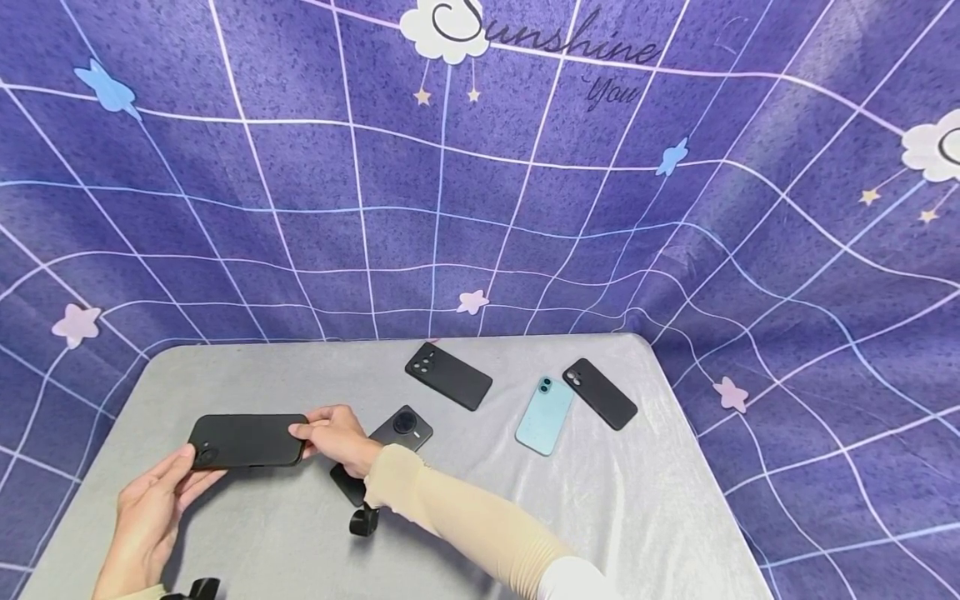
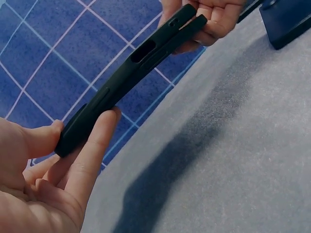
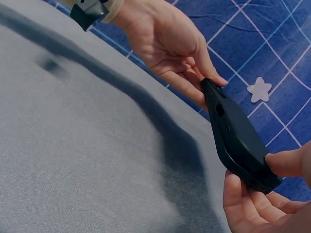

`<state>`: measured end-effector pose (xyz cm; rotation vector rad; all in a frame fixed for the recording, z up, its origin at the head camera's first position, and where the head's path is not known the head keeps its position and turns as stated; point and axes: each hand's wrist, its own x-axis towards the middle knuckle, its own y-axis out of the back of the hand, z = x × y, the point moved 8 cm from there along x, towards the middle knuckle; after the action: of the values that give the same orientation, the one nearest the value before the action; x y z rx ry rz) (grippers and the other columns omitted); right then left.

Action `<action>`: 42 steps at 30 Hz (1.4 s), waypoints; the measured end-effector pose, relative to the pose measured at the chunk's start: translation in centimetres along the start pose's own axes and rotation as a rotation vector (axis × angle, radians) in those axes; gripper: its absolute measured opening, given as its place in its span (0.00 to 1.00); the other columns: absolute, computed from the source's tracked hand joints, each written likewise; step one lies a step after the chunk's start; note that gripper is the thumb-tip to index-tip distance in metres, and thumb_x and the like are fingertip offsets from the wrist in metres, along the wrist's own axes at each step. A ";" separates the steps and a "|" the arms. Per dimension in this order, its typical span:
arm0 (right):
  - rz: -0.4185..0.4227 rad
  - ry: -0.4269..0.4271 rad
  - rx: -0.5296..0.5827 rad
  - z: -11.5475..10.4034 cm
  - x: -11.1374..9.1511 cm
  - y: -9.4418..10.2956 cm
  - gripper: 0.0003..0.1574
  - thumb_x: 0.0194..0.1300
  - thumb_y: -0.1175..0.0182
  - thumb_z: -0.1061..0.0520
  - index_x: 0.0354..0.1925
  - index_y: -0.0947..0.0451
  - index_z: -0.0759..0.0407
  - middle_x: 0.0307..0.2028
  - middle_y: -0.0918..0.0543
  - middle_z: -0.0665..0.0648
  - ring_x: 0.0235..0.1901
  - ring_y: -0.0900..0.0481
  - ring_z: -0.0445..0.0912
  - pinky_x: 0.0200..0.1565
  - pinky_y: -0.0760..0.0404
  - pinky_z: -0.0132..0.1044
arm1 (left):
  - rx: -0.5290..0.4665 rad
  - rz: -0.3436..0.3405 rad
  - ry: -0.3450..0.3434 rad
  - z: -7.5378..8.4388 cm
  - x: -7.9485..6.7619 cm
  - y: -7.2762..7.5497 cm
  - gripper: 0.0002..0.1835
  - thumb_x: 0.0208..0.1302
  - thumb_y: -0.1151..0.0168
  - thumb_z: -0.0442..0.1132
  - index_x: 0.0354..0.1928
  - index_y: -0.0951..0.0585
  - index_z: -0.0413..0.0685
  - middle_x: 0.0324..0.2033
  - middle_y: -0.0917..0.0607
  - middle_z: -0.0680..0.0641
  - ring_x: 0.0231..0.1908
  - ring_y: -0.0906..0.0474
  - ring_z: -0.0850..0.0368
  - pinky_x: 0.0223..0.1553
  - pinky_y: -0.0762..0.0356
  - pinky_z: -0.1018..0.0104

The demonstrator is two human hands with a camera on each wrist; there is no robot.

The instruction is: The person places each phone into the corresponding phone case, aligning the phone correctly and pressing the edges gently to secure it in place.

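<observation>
A black phone case [image 1: 247,440] is held level above the left part of the table, its camera corner to the left. A second dark layer, seemingly a phone, lies against it; in the left wrist view the two layers [image 2: 187,34] stand slightly apart at the right end. My left hand [image 1: 153,508] pinches the camera end between thumb and fingers. At the opposite end, my right hand [image 1: 337,437] pinches with its thumb on top and its fingers beneath. Below the right wrist lies a dark phone [image 1: 382,433] with a round camera, partly hidden by that hand.
Farther back on the grey-covered table [image 1: 480,517] lies a black phone or case [image 1: 448,377] with a square camera block. To the right are a light blue phone [image 1: 543,417] and another black phone case [image 1: 600,394]. A purple-blue patterned curtain [image 1: 390,183] hangs behind the table.
</observation>
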<state>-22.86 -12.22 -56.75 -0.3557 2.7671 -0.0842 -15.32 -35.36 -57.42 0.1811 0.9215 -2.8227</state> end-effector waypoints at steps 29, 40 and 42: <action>-0.107 -0.003 -0.026 -0.3 -0.2 -0.4 0.05 0.68 0.29 0.66 0.42 0.15 0.64 0.26 0.14 0.50 0.21 0.23 0.38 0.32 0.14 0.34 | 0.367 0.130 0.031 1.7 -0.3 0.2 0.18 0.84 0.43 0.44 0.35 0.08 0.69 0.31 0.10 0.62 0.29 0.13 0.70 0.32 0.13 0.75; -0.139 -0.006 -0.063 -0.2 -0.3 -0.4 0.08 0.69 0.29 0.66 0.45 0.15 0.63 0.31 0.10 0.52 0.22 0.21 0.38 0.36 0.11 0.37 | 0.540 0.204 0.071 1.8 -0.5 0.4 0.17 0.82 0.40 0.49 0.32 0.10 0.77 0.31 0.11 0.67 0.30 0.16 0.73 0.32 0.17 0.79; -0.144 -0.007 -0.061 -0.2 -0.3 -0.4 0.09 0.69 0.29 0.66 0.47 0.16 0.64 0.32 0.10 0.52 0.23 0.21 0.38 0.32 0.14 0.31 | 0.544 0.212 0.075 1.8 -0.6 0.5 0.17 0.82 0.40 0.50 0.32 0.10 0.78 0.31 0.11 0.68 0.31 0.16 0.74 0.32 0.18 0.80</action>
<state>-22.56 -12.56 -56.41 -0.5704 2.7385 -0.0343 -14.77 -36.74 -56.16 0.4240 0.1110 -2.8046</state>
